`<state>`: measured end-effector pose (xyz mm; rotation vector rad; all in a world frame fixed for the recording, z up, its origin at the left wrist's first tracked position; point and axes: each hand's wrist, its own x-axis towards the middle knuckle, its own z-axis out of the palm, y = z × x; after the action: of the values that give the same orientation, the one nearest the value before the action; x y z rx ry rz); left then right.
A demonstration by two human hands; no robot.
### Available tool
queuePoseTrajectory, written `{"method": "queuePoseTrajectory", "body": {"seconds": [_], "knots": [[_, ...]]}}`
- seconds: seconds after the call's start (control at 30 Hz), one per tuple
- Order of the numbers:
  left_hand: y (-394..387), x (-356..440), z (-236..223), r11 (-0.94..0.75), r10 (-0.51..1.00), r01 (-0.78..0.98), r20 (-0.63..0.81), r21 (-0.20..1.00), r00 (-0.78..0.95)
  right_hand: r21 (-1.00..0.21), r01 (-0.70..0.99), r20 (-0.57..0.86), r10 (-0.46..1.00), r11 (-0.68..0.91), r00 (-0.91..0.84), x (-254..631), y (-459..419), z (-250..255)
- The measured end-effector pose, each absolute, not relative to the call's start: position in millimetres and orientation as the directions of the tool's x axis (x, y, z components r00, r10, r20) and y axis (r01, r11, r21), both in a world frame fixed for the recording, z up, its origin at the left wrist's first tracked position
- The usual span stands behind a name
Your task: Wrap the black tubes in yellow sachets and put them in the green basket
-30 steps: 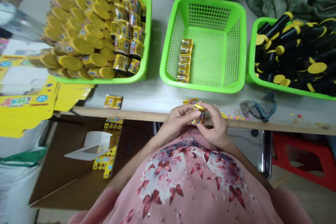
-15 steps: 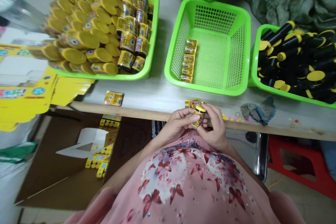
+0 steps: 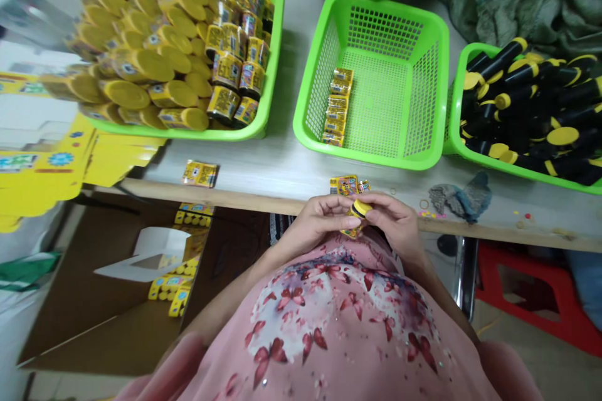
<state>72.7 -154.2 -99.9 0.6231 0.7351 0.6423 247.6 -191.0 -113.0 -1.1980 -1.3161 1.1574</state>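
Note:
In front of my waist, over the table edge, I hold a small dark jar [image 3: 362, 208] with a yellow lid and a yellow printed label. My left hand [image 3: 325, 218] grips it from the left, thumb across its front. From the other side, the thumb and fingers of my right hand [image 3: 397, 220] pinch it near the lid. Just beyond my fingers, flat yellow printed labels [image 3: 344, 185] lie on the table. Another yellow printed piece [image 3: 200, 173] lies farther left near the edge.
A green basket [image 3: 372, 160] ahead has a row of labelled jars along its left side. The left basket [image 3: 273, 84] is heaped with yellow-lidded jars; the right basket [image 3: 452, 114] holds black ones. A grey-blue rag [image 3: 463, 197] lies at right. Below left stands an open carton [image 3: 89, 301].
The jar has tipped over, its lid now leaning toward the right. My right fingers have moved from beside the jar to close on it near the lid.

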Motion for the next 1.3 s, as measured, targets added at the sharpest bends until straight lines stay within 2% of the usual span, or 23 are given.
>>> {"method": "queuePoseTrajectory", "body": {"seconds": [0.1,0.17,0.27,0.4,0.47,0.57,0.67,0.83,1.03,1.17,1.3], "knots": [[-156.3,75.6,-106.8,0.409,0.870,-0.160,-0.332,0.898,0.365,-0.954,0.291,0.119,0.983,0.073,0.143,242.7,-188.7,-116.2],[-155.4,78.5,-109.9,0.333,0.919,-0.114,-0.295,0.936,0.260,-0.888,0.448,0.203,0.961,0.100,0.187,240.1,-188.1,-117.9],[-151.8,82.7,-109.1,0.394,0.911,-0.221,-0.346,0.892,0.227,-0.786,0.579,0.302,0.951,0.214,0.059,236.8,-189.3,-118.9],[-147.7,84.0,-104.8,0.493,0.862,-0.335,-0.399,0.803,0.311,-0.609,0.675,0.473,0.874,0.416,-0.112,231.5,-191.4,-120.5],[-146.7,81.9,-105.1,0.583,0.799,-0.369,-0.429,0.724,0.421,-0.590,0.681,0.515,0.852,0.434,-0.097,229.9,-191.0,-120.6],[-146.0,76.8,-108.5,0.747,0.636,-0.353,-0.451,0.564,0.626,-0.648,0.637,0.482,0.872,0.418,-0.082,230.5,-190.1,-118.7],[-145.3,72.4,-111.8,0.786,0.581,-0.350,-0.417,0.510,0.699,-0.716,0.556,0.449,0.888,0.423,-0.098,233.3,-191.8,-117.5],[-143.4,69.8,-113.0,0.790,0.577,-0.364,-0.396,0.494,0.714,-0.827,0.406,0.375,0.920,0.388,-0.114,239.6,-198.3,-122.4],[-140.6,70.1,-111.7,0.802,0.578,-0.362,-0.461,0.476,0.674,-0.853,0.376,0.317,0.931,0.362,-0.178,244.9,-200.6,-117.6],[-140.2,73.4,-106.5,0.781,0.610,-0.362,-0.497,0.509,0.617,-0.810,0.445,0.326,0.924,0.381,-0.198,245.2,-198.2,-108.6],[-141.3,78.0,-100.1,0.707,0.696,-0.333,-0.531,0.624,0.483,-0.676,0.576,0.419,0.882,0.460,-0.213,242.7,-193.6,-104.7]]}}
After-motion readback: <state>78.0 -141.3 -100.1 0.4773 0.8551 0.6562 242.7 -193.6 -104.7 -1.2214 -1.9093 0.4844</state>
